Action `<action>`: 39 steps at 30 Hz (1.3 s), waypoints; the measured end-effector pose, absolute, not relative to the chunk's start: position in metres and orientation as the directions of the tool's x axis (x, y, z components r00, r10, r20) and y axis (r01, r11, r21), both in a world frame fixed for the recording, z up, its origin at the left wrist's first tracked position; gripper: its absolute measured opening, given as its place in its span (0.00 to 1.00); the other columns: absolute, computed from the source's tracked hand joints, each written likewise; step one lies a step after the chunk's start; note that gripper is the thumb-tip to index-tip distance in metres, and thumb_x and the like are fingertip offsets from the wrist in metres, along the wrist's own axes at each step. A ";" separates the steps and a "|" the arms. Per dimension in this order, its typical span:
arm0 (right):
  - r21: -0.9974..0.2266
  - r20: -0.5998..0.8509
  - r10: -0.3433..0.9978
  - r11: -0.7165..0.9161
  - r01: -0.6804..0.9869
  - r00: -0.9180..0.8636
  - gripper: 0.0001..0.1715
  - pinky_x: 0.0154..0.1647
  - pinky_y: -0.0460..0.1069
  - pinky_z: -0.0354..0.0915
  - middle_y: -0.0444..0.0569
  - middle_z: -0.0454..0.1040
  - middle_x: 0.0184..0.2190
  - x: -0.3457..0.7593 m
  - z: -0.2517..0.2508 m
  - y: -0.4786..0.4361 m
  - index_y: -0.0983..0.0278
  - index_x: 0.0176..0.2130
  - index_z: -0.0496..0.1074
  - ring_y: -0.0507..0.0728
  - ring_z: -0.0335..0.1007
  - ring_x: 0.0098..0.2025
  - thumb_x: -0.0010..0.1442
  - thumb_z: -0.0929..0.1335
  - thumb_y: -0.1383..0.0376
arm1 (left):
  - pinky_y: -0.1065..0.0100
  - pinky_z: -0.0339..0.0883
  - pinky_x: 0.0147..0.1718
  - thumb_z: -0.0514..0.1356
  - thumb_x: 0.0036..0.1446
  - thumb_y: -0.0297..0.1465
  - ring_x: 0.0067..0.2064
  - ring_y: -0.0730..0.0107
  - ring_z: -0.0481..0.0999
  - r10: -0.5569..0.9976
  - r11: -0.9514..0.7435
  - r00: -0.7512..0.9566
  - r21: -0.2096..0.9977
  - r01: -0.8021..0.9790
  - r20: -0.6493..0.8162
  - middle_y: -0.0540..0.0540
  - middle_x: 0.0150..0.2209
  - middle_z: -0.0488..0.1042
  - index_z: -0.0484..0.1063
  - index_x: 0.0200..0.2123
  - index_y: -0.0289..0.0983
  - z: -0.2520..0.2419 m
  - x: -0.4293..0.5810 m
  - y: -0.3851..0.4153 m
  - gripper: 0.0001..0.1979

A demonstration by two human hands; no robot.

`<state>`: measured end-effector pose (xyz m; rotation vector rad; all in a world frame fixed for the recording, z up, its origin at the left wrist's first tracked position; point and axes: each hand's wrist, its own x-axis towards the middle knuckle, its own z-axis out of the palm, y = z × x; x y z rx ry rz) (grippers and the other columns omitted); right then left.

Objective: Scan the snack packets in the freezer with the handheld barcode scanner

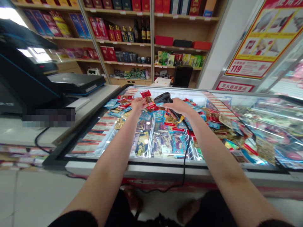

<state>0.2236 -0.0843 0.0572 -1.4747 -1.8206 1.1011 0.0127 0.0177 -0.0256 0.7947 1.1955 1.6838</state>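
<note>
- Left hand [139,105]: fingers pinched closed on the near-left edge of a small red packet [148,98], held up just 12 o'clock of view centre, over the freezer.
- Right hand [178,108]: fingers wrapped around the grip of a black handheld scanner [163,97] at 1 o'clock. Its head points to 9 o'clock, just beside the packet; can't tell if they touch.
- Chest freezer [142,170] spans the middle and right of view under a glass top [100,145]. Below the glass at 6 o'clock: white wire baskets [152,135] with flat wrapped packs [178,143] inside. More packs show under the glass at 3 o'clock, too blurred to ID.
- Loose snack packets [236,132], red, blue and gold, piled on the glass from 10 o'clock round to 4.
- Shelving [152,53] at 12 o'clock: boxes, dark bottles [143,33], small packs.
- Worktop [104,94] at 9 to 10 o'clock, butts up near the freezer's left edge; carries a flat-topped scale [75,80] and a dark terminal [23,78].
- Room: narrow gap between scanner head and left fingers; wider stretch of glass from the hands to the front rim at 6.
- Scanner cable [187,157] drops over that rim, then runs toward 7.
</note>
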 end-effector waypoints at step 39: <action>-0.854 -0.085 0.971 0.044 0.518 -0.222 0.24 0.20 0.47 0.61 0.48 0.67 0.13 0.233 0.061 -0.095 0.62 0.19 0.65 0.52 0.61 0.15 0.66 0.69 0.64 | 0.76 0.72 0.33 0.67 0.55 0.20 0.27 0.77 0.74 0.933 -0.086 -0.358 0.951 -0.298 -0.028 0.53 0.23 0.71 0.68 0.27 0.36 -0.027 0.017 0.014 0.11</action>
